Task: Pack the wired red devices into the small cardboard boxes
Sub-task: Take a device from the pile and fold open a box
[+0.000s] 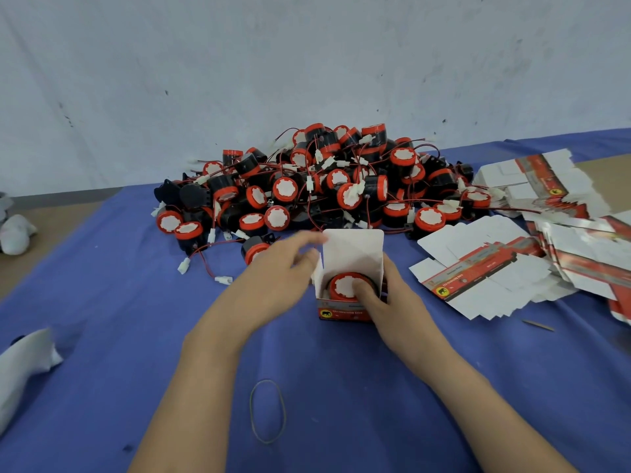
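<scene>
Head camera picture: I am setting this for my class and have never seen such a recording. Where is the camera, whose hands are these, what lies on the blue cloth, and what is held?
There is no machine: a person works with bare hands, and the one camera sits on their head, looking forward and down. On the blue cloth lie a pile of wired red devices, flat unfolded boxes to the right, and a rubber band near the camera. In the middle stands a small cardboard box, lid flap up, with one red device inside. The right hand grips the box's right side and presses a digit on that device. The left hand, blurred, touches the box's left side.
</scene>
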`<action>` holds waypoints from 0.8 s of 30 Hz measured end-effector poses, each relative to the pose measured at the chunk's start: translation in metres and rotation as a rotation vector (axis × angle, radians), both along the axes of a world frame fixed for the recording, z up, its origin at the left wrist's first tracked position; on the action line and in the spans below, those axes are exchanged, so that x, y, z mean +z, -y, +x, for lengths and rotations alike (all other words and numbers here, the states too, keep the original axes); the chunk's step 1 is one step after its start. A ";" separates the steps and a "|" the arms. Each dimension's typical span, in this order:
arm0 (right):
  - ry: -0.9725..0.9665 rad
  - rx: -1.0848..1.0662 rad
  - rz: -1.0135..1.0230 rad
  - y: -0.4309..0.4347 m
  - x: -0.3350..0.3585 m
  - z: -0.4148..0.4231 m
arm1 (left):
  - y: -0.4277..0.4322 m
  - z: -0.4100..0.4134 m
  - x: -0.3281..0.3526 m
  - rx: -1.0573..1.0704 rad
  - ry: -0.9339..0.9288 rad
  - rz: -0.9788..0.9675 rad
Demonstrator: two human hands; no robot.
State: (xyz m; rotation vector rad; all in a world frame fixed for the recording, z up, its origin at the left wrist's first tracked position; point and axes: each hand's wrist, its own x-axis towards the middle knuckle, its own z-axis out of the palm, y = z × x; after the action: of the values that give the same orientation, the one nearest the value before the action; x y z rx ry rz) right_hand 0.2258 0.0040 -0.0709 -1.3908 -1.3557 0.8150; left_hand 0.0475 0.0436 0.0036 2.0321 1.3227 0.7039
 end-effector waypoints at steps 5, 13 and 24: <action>-0.173 0.021 -0.074 -0.001 0.001 0.005 | -0.009 0.003 -0.013 0.035 0.094 -0.115; -0.082 -0.045 -0.039 -0.006 -0.002 0.005 | -0.012 0.015 -0.040 -0.075 0.127 -0.117; -0.029 -0.089 0.018 -0.001 0.001 0.016 | 0.003 0.032 -0.055 0.159 0.550 -0.087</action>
State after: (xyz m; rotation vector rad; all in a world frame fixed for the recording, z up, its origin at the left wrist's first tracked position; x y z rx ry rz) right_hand 0.2418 0.0049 -0.0696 -1.4098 -1.2671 0.7592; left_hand 0.0796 0.0405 -0.0510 1.5185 1.1623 1.1554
